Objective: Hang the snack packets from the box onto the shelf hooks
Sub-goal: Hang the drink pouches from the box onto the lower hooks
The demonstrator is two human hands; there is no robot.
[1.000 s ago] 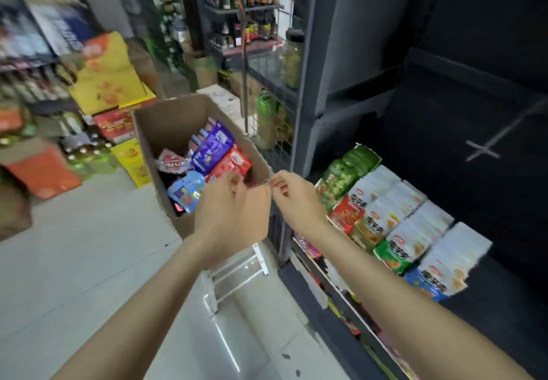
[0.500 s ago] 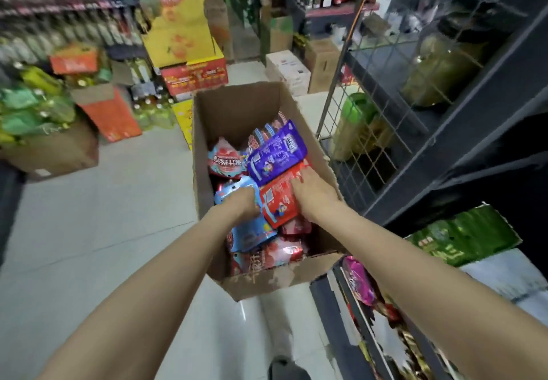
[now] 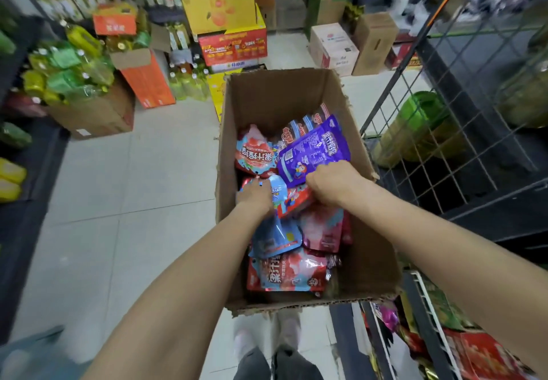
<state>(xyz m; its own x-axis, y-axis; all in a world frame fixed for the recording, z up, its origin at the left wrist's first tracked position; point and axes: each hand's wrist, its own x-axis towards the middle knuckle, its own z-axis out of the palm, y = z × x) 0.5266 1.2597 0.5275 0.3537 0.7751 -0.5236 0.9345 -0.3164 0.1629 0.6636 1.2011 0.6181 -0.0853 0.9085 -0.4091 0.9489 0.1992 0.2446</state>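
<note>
Nearest to me, my two bare forearms are reaching forward and down into the open cardboard box [image 3: 367, 264], which is sitting right in front of my legs on the pale tiled floor [image 3: 124, 201]. Just beside its near right corner, a white wire rack [image 3: 427, 299] is holding more bright packets.

Inside the box, a red and white snack packet [image 3: 286, 273] is lying flat at the near end, with a light blue packet [image 3: 274, 239] overlapping it and a pink packet [image 3: 321, 231] just to its right.

My left hand [image 3: 255, 196] is lying knuckles up on the heap in the middle of the box, its fingers bending down among the packets; whether they are actually gripping one, I cannot tell, since they are hidden under the hand. A red packet with a blue corner [image 3: 292, 200] is sitting between my two hands, touching both.

My right hand [image 3: 335, 182] is curling its fingers round the lower edge of a purple packet [image 3: 314, 154] and holding it tilted above the others. Left of it, a round red packet [image 3: 255, 154] is resting against the pile, and striped red and blue packets [image 3: 308, 124] are leaning at the far end.

Beyond the box, on the right, a dark wire mesh panel [image 3: 439, 130] is standing with a green-capped jug [image 3: 415, 124] behind it. Farther off, yellow and red cartons [image 3: 231, 29] are stacked, and bottles of oil [image 3: 74, 65] are crowding the left
</note>
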